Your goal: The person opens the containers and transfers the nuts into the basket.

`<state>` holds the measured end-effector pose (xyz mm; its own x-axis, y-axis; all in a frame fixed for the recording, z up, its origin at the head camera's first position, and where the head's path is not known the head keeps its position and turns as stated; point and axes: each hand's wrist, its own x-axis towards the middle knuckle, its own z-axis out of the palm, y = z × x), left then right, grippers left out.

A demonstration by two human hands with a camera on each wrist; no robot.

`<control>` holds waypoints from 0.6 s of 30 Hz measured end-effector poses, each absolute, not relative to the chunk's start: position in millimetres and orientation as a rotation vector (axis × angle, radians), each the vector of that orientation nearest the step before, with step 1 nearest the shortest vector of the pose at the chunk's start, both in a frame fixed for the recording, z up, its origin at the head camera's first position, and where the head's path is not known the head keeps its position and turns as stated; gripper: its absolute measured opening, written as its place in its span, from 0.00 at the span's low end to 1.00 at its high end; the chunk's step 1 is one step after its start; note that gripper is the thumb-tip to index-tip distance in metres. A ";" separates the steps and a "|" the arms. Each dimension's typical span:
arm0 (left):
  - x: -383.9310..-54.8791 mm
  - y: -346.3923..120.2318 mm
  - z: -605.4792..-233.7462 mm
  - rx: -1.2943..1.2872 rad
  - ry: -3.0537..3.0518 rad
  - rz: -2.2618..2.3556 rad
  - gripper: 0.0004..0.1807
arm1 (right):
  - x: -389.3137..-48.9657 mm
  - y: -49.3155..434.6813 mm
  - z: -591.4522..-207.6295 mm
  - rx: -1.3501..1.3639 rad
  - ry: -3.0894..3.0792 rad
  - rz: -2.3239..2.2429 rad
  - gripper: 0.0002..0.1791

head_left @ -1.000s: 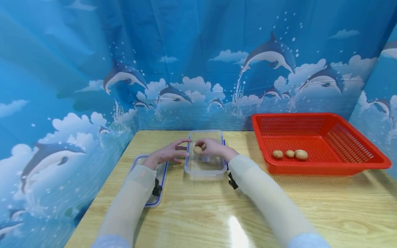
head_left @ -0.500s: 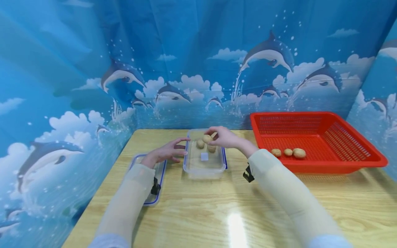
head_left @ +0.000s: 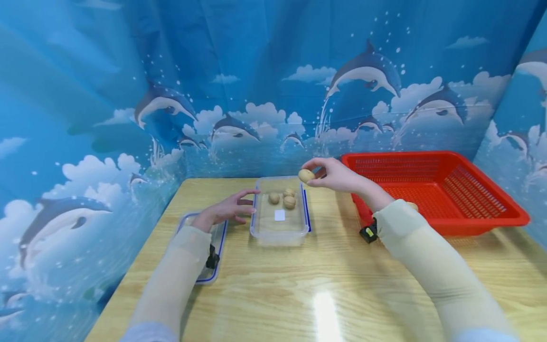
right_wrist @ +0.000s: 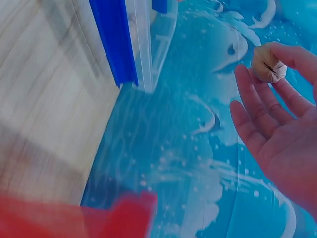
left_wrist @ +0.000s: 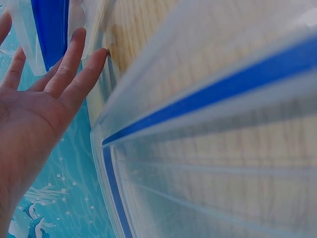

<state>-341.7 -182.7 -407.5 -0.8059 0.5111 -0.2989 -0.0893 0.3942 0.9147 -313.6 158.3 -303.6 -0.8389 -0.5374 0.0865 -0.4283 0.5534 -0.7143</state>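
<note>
In the head view my right hand [head_left: 335, 175] holds a walnut [head_left: 306, 175] between thumb and fingertips, raised above the box's right back corner. The walnut's dark seam [right_wrist: 269, 67] faces the right wrist camera. Below and to the left stands a clear plastic box [head_left: 279, 233] with blue side clips. Three walnuts [head_left: 289, 202] lie in its back half, behind a small white label [head_left: 279, 215]. My left hand [head_left: 226, 209] is at the box's left wall, fingers spread and relaxed with the tips right at the rim, holding nothing.
A red slotted basket [head_left: 474, 221] stands on the right of the wooden table [head_left: 273, 294]. A walnut [head_left: 412, 205] in it shows past my right sleeve, which hides part of the basket. Under my left forearm lies a clear lid [head_left: 205, 276] with a blue seal. A dolphin-print curtain [head_left: 265, 71] hangs behind.
My right hand has lifted a walnut out of the box and carried it up and right, towards the basket. The walnuts left inside have come into view. My left hand has stayed at the rim.
</note>
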 end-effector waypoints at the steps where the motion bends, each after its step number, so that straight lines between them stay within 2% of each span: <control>1: -342.1 -182.6 -407.8 0.359 2.107 1.433 0.35 | -312.9 162.4 -302.6 -0.806 2.648 -1.159 0.23; 18: -339.3 -182.5 -405.3 0.358 2.119 1.413 0.35 | -295.6 229.7 -304.5 -0.598 2.823 -1.084 0.27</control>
<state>-339.3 -182.5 -405.3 -0.8066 0.5073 -0.3034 -0.0851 0.4082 0.9089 -295.6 229.7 -304.5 -0.9230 -0.3758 0.0828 -0.3347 0.6777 -0.6548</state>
